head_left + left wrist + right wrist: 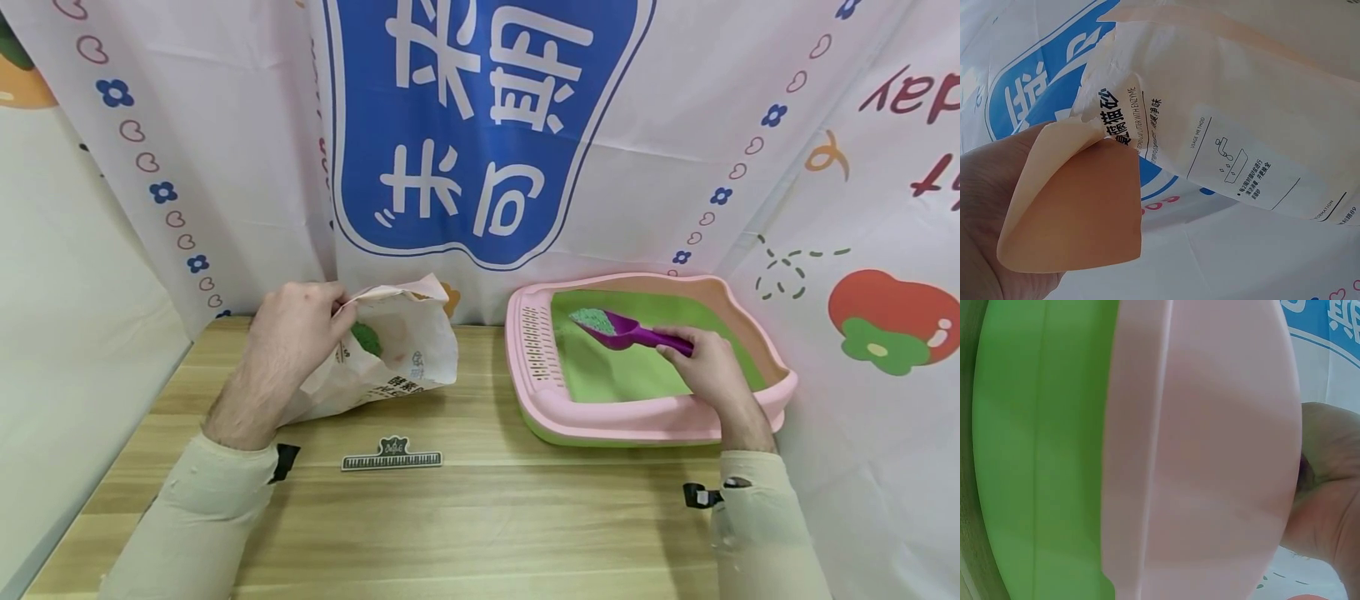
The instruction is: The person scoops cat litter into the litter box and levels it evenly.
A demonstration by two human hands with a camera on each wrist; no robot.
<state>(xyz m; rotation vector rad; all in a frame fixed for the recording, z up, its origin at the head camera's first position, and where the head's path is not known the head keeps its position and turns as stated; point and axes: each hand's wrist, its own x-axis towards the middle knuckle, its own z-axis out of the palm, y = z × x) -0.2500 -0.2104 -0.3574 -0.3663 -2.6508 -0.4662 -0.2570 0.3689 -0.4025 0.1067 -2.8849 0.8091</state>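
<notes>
At the left of the head view, my left hand [300,333] grips the torn top edge of a white bag of cat litter [420,342], whose mouth faces right; green litter [367,338] shows inside it. In the left wrist view, the bag [1241,112] carries printed usage text, and a peach flap [1085,206] folds over the left hand [991,200]. My right hand [708,362] holds a purple scoop [626,329] by its handle, with green pellets [592,321] heaped in it. The scoop is above a pink-rimmed green litter box [622,417]. That rim [1222,437] hides much of the right hand [1329,481].
A black-and-white piano-patterned clip [392,454] lies on the wooden table [480,525] in front of the bag. Behind stands a printed cloth [480,283] with blue lettering. The litter box has a slotted panel [536,346] along its left side.
</notes>
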